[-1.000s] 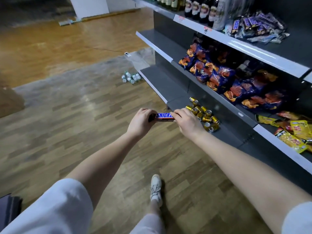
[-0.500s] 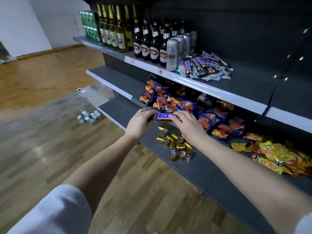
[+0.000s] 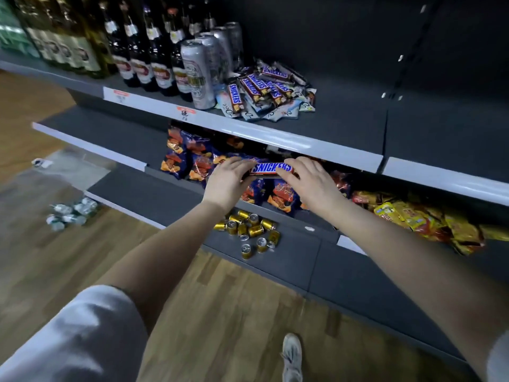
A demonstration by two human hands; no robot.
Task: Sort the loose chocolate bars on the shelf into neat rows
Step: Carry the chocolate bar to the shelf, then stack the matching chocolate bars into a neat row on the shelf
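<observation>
Head view. The left hand (image 3: 228,183) and right hand (image 3: 311,183) hold one Snickers bar (image 3: 271,169) between them, level, label up. Each grip is closed on one end of the bar, fingers curled over its top edge. The bar is in the air in front of the chip bags (image 3: 190,158) on the middle shelf, just below the white edge of the top shelf (image 3: 344,117).

On the top shelf a loose pile of bars (image 3: 264,86) lies unsorted, overlapping at mixed angles, touching pale flat packets beneath. Silver cans (image 3: 197,75) stand just left of the pile; bottles (image 3: 143,64) stand further left.

Gold cans (image 3: 248,230) lie scattered on the bottom shelf. Yellow packets (image 3: 413,219) lie at the right of the middle shelf.
</observation>
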